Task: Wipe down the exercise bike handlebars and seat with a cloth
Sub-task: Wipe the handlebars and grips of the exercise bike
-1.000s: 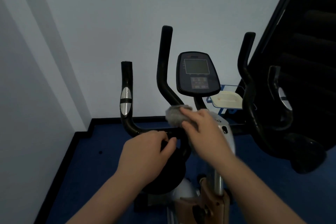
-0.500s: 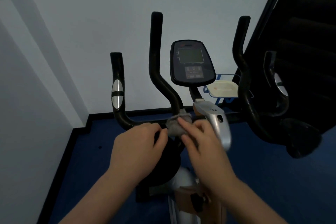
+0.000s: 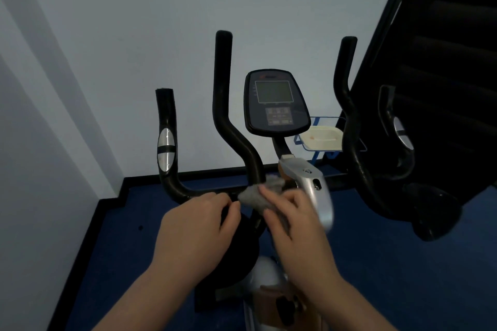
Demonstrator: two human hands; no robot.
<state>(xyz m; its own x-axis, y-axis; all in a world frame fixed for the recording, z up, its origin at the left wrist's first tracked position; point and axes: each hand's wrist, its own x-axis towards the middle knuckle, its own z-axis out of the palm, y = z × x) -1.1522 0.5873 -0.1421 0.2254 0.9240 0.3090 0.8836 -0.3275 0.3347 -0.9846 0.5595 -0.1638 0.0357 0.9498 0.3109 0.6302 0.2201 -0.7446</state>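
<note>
We judge the step in hand to be the wiping of the handlebars (image 3: 204,193); the seat does not appear in the frame, so that part of the task is presumably not yet done.

The cloth (image 3: 255,196), a small grey bunched rag, sits just below the centre of the frame, pressed against the horizontal crossbar where the inner left upright (image 3: 228,115) joins it. The right hand (image 3: 293,220) holds the cloth, its fingers (image 3: 271,197) curled over the rag and grasping it. The left hand (image 3: 196,228) lies just left of the cloth with its fingers curled round the crossbar, apparently steadying it; the grip underneath is hidden, so we take this as likely rather than certain.

For the next move, we expect the cloth must travel along the crossbar or up one of the uprights. This calls for keeping the rag wrapped around the tube with steady pressure, and for the left hand to give way if the stroke runs toward the lower left.

Count of items in view:
- Hands: two.
- Cloth: one.
- Upright handlebar tubes: four, two left of centre and two at the right.
- Silver pulse sensors: two, one on the outer left tube (image 3: 166,149) and one on the outer right tube (image 3: 400,134).
- Console (image 3: 275,102): one, at the centre.
- White tray (image 3: 321,138): one, right of the console, on a blue frame.
</note>
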